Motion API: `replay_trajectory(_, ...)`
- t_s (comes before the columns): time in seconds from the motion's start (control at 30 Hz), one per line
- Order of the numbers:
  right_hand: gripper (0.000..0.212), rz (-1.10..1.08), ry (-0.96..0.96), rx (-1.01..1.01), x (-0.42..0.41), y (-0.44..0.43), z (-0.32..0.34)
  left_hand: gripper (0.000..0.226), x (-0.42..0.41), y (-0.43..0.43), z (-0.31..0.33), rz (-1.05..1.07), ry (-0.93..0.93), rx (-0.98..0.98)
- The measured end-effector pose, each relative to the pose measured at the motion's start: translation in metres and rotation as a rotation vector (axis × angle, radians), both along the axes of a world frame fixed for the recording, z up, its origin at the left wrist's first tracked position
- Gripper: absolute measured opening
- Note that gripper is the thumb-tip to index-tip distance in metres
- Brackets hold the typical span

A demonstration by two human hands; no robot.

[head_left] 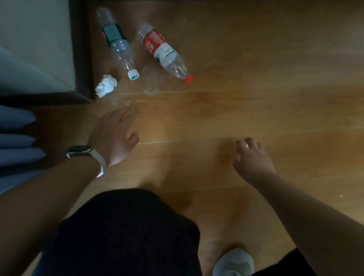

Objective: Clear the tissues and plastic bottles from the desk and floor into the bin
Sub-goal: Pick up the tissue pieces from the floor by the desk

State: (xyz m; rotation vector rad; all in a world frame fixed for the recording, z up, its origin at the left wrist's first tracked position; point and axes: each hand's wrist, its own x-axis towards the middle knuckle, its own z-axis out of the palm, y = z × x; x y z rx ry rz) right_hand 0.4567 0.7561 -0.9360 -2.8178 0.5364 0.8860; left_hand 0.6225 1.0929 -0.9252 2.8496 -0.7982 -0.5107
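Two empty plastic bottles lie on the wooden floor ahead of me. One has a green label and white cap; the other has a red label and red cap, to its right. A crumpled white tissue lies just below the green-label bottle's cap, beside a dark baseboard corner. My left hand, with a watch on its wrist, reaches forward with fingers spread, a short way below the tissue and holding nothing. My right hand hovers over bare floor to the right, fingers loosely curled and apart, empty.
A pale wall with a dark baseboard runs along the left. Blue curtain folds hang at the lower left. My dark shorts and a light shoe fill the bottom. No bin is in view.
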Motion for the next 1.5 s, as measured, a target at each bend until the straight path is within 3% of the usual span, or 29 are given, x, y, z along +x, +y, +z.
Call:
replay_trajectory(0.27,0.037,-0.093,0.057,0.042,0.003,-0.010,-0.049,0.055,0.004,0.011,-0.051,0.007,0.003,0.009)
replay_trajectory(0.5,0.021,-0.090,-0.019,0.067,0.021,0.000,-0.053,0.049,0.039,0.018,-0.064,-0.020,-0.034,0.025)
replay_trajectory(0.77,0.026,-0.042,-0.286,0.231,0.094,0.054,-0.036,0.038,0.076,0.018,-0.069,0.066,-0.153,-0.005)
replay_trajectory(0.93,0.018,0.006,-0.529,0.330,0.136,0.090,-0.023,0.056,0.104,0.031,-0.085,0.152,-0.149,-0.063)
replay_trajectory(1.07,0.020,-0.100,-0.599,0.385,0.159,0.113,-0.016,0.062,0.120,0.025,-0.090,0.223,-0.115,-0.059)
replay_trajectory(1.2,0.024,-0.144,-0.604,0.445,0.165,0.124,-0.012,0.049,0.128,0.014,-0.091,0.281,0.036,0.043)
replay_trajectory(1.33,0.028,-0.137,-0.608,0.448,0.160,0.122,-0.003,0.017,0.118,0.014,-0.084,0.232,0.104,0.041)
replay_trajectory(1.5,0.026,-0.124,-0.612,0.425,0.153,0.105,0.008,0.020,0.093,0.012,-0.066,0.186,0.083,-0.102)
